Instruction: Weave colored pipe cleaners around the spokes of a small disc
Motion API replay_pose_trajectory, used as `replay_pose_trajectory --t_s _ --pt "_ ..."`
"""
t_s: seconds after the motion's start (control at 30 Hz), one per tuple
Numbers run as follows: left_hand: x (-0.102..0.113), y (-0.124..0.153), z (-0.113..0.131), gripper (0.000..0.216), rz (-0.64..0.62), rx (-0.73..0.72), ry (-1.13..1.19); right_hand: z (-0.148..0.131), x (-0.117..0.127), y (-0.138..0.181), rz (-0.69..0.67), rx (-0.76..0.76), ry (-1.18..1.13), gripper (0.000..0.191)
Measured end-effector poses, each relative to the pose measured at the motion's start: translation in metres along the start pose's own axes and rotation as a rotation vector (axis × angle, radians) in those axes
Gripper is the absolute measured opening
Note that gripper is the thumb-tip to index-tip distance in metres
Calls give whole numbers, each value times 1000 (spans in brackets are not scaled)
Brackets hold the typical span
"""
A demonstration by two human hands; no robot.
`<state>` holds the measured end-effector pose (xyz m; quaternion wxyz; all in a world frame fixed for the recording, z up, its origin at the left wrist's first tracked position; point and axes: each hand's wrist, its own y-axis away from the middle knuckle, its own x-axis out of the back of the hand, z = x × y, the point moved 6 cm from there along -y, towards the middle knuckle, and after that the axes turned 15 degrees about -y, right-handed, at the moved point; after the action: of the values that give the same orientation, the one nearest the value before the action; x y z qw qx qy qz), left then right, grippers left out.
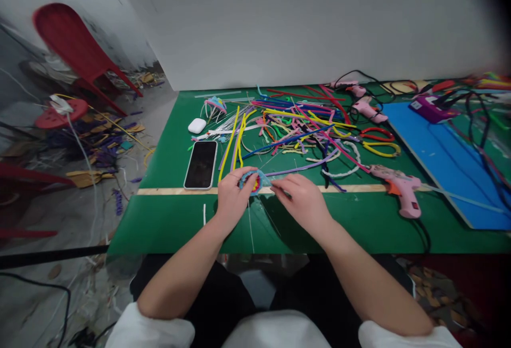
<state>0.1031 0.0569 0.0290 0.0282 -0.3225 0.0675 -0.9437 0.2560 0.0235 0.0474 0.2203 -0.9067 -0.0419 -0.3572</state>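
Observation:
My left hand (235,193) is closed on a small round disc woven from pipe cleaners (256,184), blue at the rim with red and yellow inside. Thin wire spokes stick out from the disc over the green table. Just to its right, the fingertips of my right hand (297,196) pinch the end of a light-blue pipe cleaner (266,180) that runs to the disc's rim. Behind both hands lies a tangled heap of coloured pipe cleaners (291,124). A similar small woven piece with wires (216,104) stands at the back left.
Left of my hands lie a phone (200,165) and a white earbud case (197,125). To the right are a pink glue gun (403,188) with its cord, scissors (381,142) and a blue board (443,162). More glue guns (367,107) rest behind. A wooden strip (159,191) crosses the table.

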Motion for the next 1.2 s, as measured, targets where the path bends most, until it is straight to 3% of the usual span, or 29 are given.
replay_pose_trajectory --t_s 0.17,0.37,0.53,0.67,0.8,1.07,1.2 --pt "0 0 -1 21 13 8 -18 -28 -3 7 124 202 335 15" --pt "-1 0 6 20 0 -67 -112 -36 -12 11 158 275 359 12" --pt "-5 2 15 17 -57 -149 -165 -36 -4 10 167 300 355 11" --pt "-12 2 10 22 -185 -106 -94 -33 11 6 206 269 320 10" --pt "-20 1 4 35 -319 -50 101 -26 17 2 153 191 259 13" --pt "-22 1 3 39 -366 -4 111 -15 18 4 73 76 167 19" --pt "-21 1 7 30 -409 -49 64 -5 20 4 7 -67 108 17"
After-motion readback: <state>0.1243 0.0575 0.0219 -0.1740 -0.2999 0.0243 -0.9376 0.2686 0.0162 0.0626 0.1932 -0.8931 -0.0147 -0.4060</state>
